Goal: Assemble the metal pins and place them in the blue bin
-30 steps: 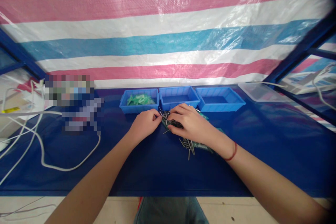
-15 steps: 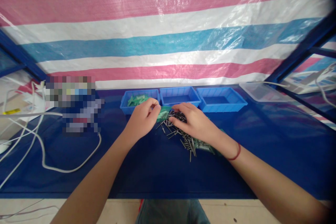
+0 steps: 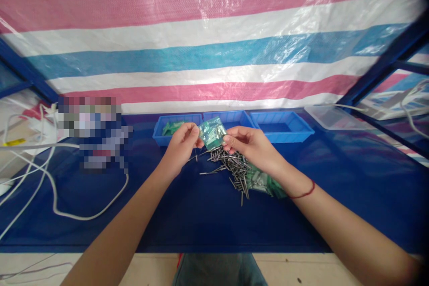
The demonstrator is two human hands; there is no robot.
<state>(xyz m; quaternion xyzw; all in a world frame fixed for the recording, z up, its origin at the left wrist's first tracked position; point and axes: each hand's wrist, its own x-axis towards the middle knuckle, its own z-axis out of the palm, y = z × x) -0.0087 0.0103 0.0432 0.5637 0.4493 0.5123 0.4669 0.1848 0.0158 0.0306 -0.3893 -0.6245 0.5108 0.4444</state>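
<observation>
One green bag [image 3: 212,130], up in front of the middle bin [image 3: 234,117]! Left hand [image 3: 181,146]: fingers clamped on its left edge; right hand [image 3: 256,145]: thumb and fingers pinching the right. Metal pins [image 3: 236,165] heap nearer, more bags [image 3: 263,183] lying just right.

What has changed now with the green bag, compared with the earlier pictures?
The green bag has moved up in the picture, now covering part of the middle tray. The right hand left the metal pins and took hold of the bag's right side; the left hand holds the other. The trays stayed in place.
</observation>
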